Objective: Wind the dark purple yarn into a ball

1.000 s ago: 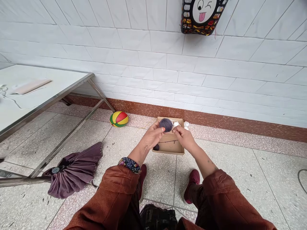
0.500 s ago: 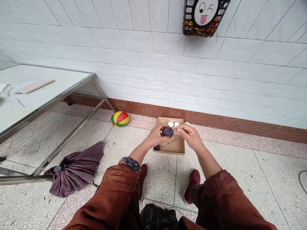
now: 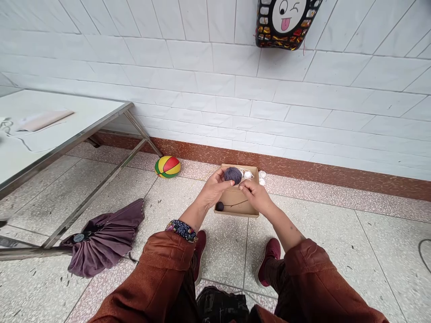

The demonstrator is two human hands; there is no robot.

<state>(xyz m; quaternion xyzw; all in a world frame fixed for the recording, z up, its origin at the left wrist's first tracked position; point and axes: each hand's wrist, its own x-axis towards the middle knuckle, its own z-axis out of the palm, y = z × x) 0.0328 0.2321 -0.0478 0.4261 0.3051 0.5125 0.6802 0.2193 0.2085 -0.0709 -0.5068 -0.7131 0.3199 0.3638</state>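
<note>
My left hand (image 3: 214,188) is closed around a dark purple ball of yarn (image 3: 233,175), held above a shallow cardboard box (image 3: 237,212) on the floor. Close by on the right, my right hand (image 3: 255,194) pinches the yarn strand just below the ball. In the box's near left corner lies a smaller dark ball of yarn (image 3: 220,206), with a strand running from it toward my right hand. White balls of yarn (image 3: 248,174) sit at the box's far side, partly hidden behind the purple ball. More white balls (image 3: 261,178) rest on the floor just outside its right edge.
A striped toy ball (image 3: 168,167) lies by the leg of a metal-framed table (image 3: 104,107) at left. Below it is a folded purple umbrella (image 3: 107,242). A black basket (image 3: 286,27) hangs on the tiled wall. My shoes (image 3: 270,258) stand just before the box.
The purple ball has turned and moved slightly up and left in my left hand. My right hand has come lower and left, from beside the ball to under it.
</note>
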